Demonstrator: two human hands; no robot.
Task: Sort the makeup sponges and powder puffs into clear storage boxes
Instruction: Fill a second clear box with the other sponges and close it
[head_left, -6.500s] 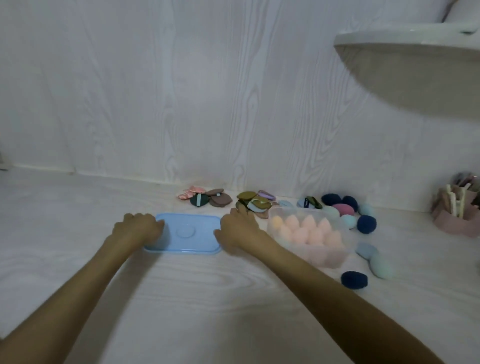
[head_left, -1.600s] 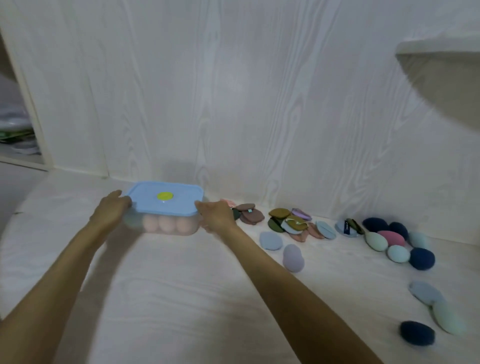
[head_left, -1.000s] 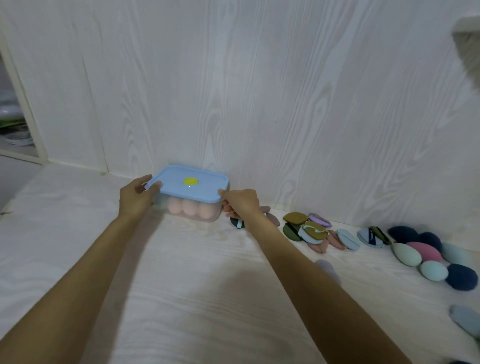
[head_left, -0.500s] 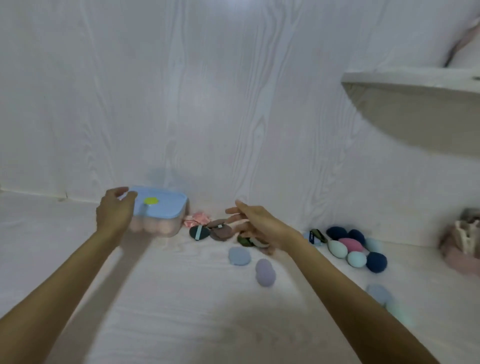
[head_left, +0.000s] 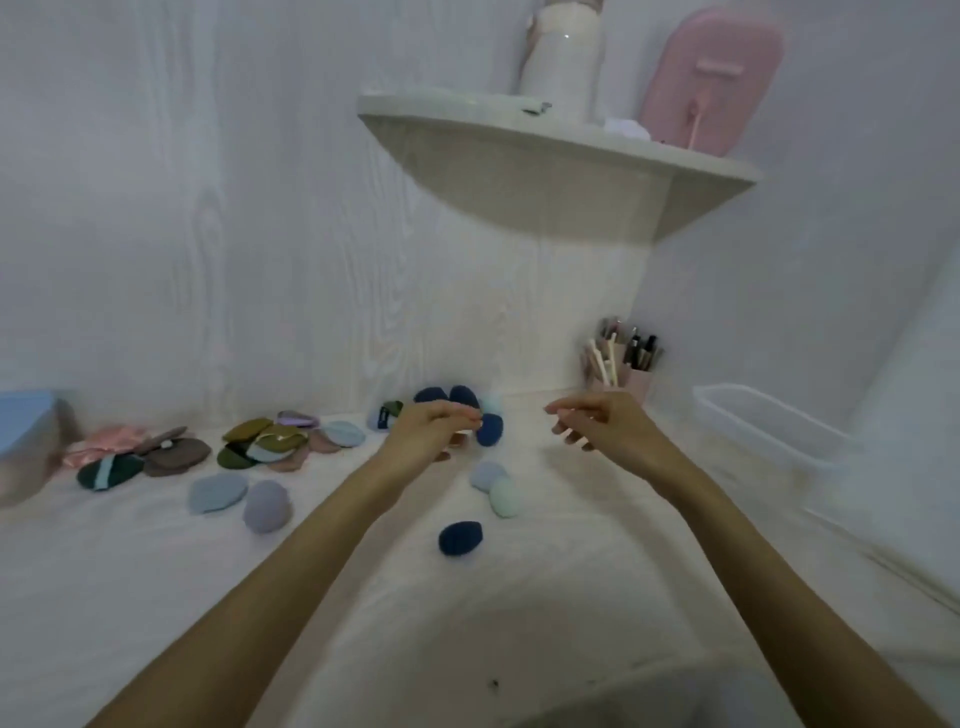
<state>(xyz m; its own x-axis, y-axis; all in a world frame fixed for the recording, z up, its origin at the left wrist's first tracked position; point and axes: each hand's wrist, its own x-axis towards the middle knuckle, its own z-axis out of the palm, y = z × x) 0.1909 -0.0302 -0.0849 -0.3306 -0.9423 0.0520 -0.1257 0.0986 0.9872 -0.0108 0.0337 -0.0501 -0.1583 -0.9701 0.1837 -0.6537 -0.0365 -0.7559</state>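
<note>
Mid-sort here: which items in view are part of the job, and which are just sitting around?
Job: loose sponges, powder puffs, empty clear box, lidded box at far left.
Bystanders: brush holder, corner shelf, white bottle, pink case.

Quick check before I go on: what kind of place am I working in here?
Probably a home vanity or dressing corner. A pink holder of brushes and pens stands against the white wood-grain wall, a corner shelf carries a pink case, and makeup sponges and powder puffs lie loose on the white surface.
</note>
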